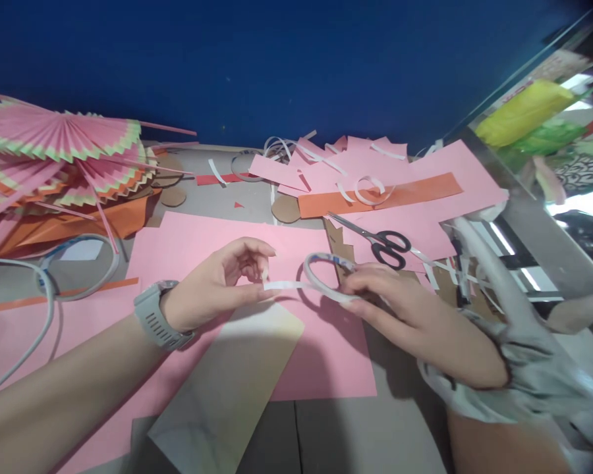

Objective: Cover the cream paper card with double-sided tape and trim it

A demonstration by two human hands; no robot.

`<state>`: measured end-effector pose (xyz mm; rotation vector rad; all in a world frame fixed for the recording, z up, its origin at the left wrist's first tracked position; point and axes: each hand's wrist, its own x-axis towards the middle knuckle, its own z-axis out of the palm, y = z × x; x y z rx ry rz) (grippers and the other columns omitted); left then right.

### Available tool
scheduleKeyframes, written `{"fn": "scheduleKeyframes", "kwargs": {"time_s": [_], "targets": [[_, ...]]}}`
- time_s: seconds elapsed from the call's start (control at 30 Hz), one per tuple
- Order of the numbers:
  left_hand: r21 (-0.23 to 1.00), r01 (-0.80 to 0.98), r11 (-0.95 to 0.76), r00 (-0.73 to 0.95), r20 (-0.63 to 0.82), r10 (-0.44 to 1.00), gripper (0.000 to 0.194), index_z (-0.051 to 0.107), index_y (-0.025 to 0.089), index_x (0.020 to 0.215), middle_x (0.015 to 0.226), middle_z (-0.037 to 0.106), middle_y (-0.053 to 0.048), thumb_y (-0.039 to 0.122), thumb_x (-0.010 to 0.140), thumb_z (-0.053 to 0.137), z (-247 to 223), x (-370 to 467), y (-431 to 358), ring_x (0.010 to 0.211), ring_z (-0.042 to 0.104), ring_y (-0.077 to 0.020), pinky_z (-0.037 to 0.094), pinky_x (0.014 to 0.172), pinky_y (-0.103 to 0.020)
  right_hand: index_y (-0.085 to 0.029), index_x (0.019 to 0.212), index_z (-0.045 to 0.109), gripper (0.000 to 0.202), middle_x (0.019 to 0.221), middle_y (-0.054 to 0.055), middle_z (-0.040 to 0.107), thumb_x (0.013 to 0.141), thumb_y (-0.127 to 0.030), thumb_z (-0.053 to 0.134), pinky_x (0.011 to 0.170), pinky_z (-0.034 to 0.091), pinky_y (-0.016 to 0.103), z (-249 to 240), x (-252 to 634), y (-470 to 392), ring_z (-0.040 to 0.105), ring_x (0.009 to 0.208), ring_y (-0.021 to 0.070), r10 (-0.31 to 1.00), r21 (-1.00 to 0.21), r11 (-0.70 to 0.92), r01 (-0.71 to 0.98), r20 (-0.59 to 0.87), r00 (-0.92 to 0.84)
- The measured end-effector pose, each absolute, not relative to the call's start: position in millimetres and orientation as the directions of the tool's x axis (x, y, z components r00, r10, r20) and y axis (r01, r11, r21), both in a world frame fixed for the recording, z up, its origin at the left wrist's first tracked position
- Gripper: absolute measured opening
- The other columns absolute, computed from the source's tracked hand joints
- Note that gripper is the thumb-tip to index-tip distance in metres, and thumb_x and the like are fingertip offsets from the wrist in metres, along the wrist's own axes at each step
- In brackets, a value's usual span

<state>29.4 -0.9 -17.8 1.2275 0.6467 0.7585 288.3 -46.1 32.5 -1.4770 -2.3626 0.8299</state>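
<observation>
My right hand (390, 299) grips a roll of white tape (330, 295) by its right side, between thumb and fingers. A short white tape strip (289, 285) runs from the roll to my left hand (240, 273). The strip's free end lies at the left thumb and curled fingers, with the index finger raised apart. Both hands are above pink paper sheets (326, 368). Beneath the left hand, a pale translucent sheet (227, 388) lies slanted across the pink paper. A grey watch (161, 316) is on my left wrist.
Black-handled scissors (375, 240) lie open beyond my right hand, near an orange paper strip (385, 195) and loose white curls. Folded pink paper fans (64, 135) are piled at the far left. Cardboard discs (285, 209) lie behind. A blue panel (277, 66) borders the back.
</observation>
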Motion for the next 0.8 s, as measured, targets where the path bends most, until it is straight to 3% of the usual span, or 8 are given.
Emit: {"fn": "scheduleKeyframes", "kwargs": {"time_s": [0.13, 0.33, 0.57, 0.8], "targets": [[0.986, -0.111, 0.128, 0.639, -0.028, 0.769, 0.040, 0.051, 0.020, 0.103, 0.082, 0.049, 0.003, 0.012, 0.070, 0.073, -18.7, 29.4, -1.2, 0.077, 0.049, -0.0116, 0.041, 0.072, -0.026, -0.024, 0.081, 0.055, 0.013, 0.074, -0.001, 0.055, 0.090, -0.029, 0.048, 0.060, 0.040, 0.025, 47.7, 306.0, -50.8, 0.052, 0.067, 0.0140, 0.915, -0.785, 0.212, 0.583, -0.051, -0.401], [0.994, -0.071, 0.086, 0.683, -0.014, 0.731, 0.041, 0.051, 0.020, 0.102, 0.083, 0.051, 0.002, 0.015, 0.069, 0.074, -18.7, 33.1, -4.6, 0.083, 0.053, -0.0159, 0.041, 0.078, -0.032, -0.023, 0.075, 0.054, 0.023, 0.068, -0.001, 0.046, 0.089, -0.040, 0.049, 0.062, 0.037, 0.030, 34.2, 308.8, -54.1, 0.045, 0.067, 0.0162, 0.928, -0.949, 0.044, 0.311, -0.076, -0.364], [0.998, -0.030, 0.051, 0.667, -0.017, 0.745, 0.038, 0.053, 0.018, 0.100, 0.082, 0.052, 0.001, 0.013, 0.068, 0.073, -16.7, 32.9, -7.4, 0.081, 0.054, -0.0157, 0.043, 0.078, -0.033, -0.023, 0.065, 0.050, 0.029, 0.058, -0.003, 0.034, 0.084, -0.044, 0.054, 0.053, 0.032, 0.032, 18.1, 294.6, -49.0, 0.039, 0.057, 0.0166, 0.942, -0.997, -0.063, 0.054, -0.078, -0.325], [1.000, 0.015, 0.006, 0.656, -0.014, 0.755, 0.033, 0.053, 0.017, 0.099, 0.081, 0.054, 0.000, 0.011, 0.070, 0.068, -15.9, 34.4, -8.4, 0.080, 0.055, -0.0148, 0.045, 0.077, -0.031, -0.024, 0.063, 0.047, 0.031, 0.056, -0.003, 0.034, 0.083, -0.047, 0.054, 0.048, 0.031, 0.032, 13.8, 288.7, -45.8, 0.037, 0.052, 0.0162, 0.944, -0.992, -0.127, 0.026, -0.129, -0.305]]}}
